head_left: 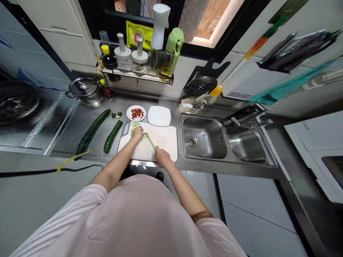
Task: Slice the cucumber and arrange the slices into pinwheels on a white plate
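My right hand grips the handle of a kitchen knife. Its blade points up and left over a white cutting board, and a cucumber slice is at the blade's tip. My left hand rests on the board's left part with its fingers curled; whatever lies under them is hidden. Beside and just beyond that hand are several thin cucumber slices. Left of the board lie a shorter cut cucumber and a long cucumber, with small cucumber end pieces above.
Behind the board stand a small plate of chopped red pieces and a white square plate. A double sink is to the right. A steel pot stands back left, below a wall shelf of bottles and jars.
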Tool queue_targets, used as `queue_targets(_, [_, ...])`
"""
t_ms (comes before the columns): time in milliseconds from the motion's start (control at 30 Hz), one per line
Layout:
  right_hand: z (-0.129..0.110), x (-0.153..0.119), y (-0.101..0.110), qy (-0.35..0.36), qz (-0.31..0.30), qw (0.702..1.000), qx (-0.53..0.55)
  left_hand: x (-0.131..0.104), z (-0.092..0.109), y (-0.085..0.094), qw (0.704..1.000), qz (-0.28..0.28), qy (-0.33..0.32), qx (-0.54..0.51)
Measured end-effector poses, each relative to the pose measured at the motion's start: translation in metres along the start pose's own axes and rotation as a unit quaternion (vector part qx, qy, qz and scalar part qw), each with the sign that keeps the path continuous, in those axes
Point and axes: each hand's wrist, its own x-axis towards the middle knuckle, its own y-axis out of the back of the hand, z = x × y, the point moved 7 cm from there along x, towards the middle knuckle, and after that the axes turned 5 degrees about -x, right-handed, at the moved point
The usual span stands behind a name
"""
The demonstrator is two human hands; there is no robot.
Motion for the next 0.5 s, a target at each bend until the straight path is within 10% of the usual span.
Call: queue_targets(500, [0.0011, 0.0038, -0.0029, 0.005, 0.010, 1.000, -0.007, 0.0006, 0.0016, 0.0020, 1.000, -0.008, -0.001, -0.001])
